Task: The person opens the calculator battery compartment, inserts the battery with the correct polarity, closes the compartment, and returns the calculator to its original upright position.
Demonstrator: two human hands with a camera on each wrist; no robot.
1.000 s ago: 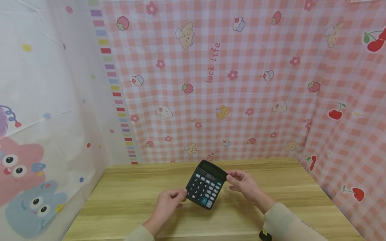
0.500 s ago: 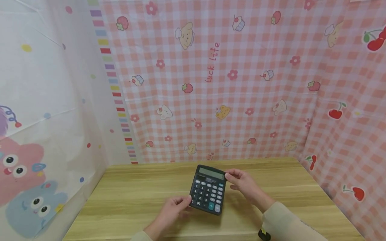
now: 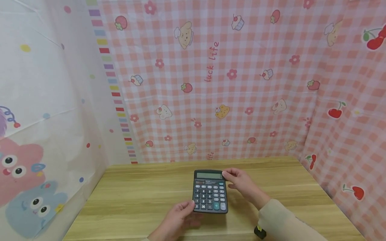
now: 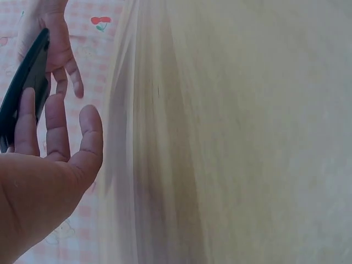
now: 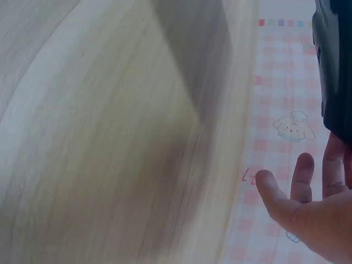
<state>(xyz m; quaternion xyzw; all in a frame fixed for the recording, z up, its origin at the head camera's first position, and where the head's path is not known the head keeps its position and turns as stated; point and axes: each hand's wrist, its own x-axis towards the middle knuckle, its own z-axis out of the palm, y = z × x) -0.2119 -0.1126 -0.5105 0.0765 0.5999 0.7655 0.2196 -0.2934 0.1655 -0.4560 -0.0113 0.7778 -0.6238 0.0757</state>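
A black calculator (image 3: pixel 209 192) with a grey display and a teal plus key is held up over the wooden table, its keys facing me. My left hand (image 3: pixel 180 216) pinches its lower left edge, thumb on the front. At the upper right corner my right hand (image 3: pixel 242 184) pinches it the same way. In the left wrist view the calculator (image 4: pixel 26 88) appears edge-on, with some of the left hand's fingers spread away from it. The right wrist view catches only the calculator's dark underside (image 5: pixel 334 71) above the right hand's fingers.
A small black and yellow object (image 3: pixel 259 232) lies on the wooden table (image 3: pixel 135 194) beside the right sleeve. Behind the table hangs a pink checked cloth (image 3: pixel 181 127); a white cartoon-printed cloth (image 3: pixel 60 117) hangs on the left.
The calculator has turned from a slant to nearly straight and come slightly lower, its display now lighter. My left hand has moved right and down with it; the right hand has shifted slightly left.
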